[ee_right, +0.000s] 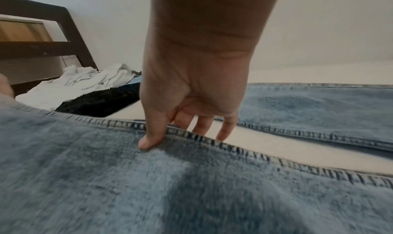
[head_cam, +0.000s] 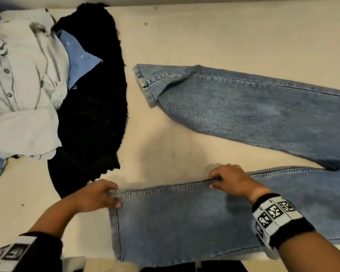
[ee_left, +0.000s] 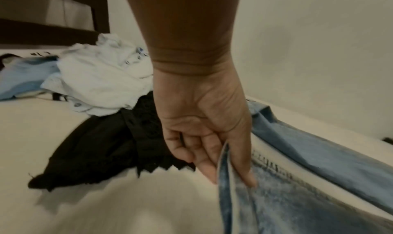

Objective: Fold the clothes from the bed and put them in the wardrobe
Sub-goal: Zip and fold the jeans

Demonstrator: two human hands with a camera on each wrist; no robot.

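The left hand [head_cam: 98, 195] pinches the hem corner of the near leg of the light blue denim jeans [head_cam: 194, 218]; the right hand [head_cam: 229, 179] pinches that leg's stitched seam further along. The jeans lie spread on the cream-sheeted bed [head_cam: 204, 36], legs apart. Left of them lie a black lace-edged garment [head_cam: 92, 107] and, overlapping it, a crumpled pale buttoned shirt [head_cam: 26, 79].

Home bedroom: bed [head_cam: 204, 36], headboard [ee_right: 70, 36], clothes [head_cam: 26, 79].

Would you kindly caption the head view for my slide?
Both hands, left hand and right hand, pinch a jeans leg's seam on the bed.
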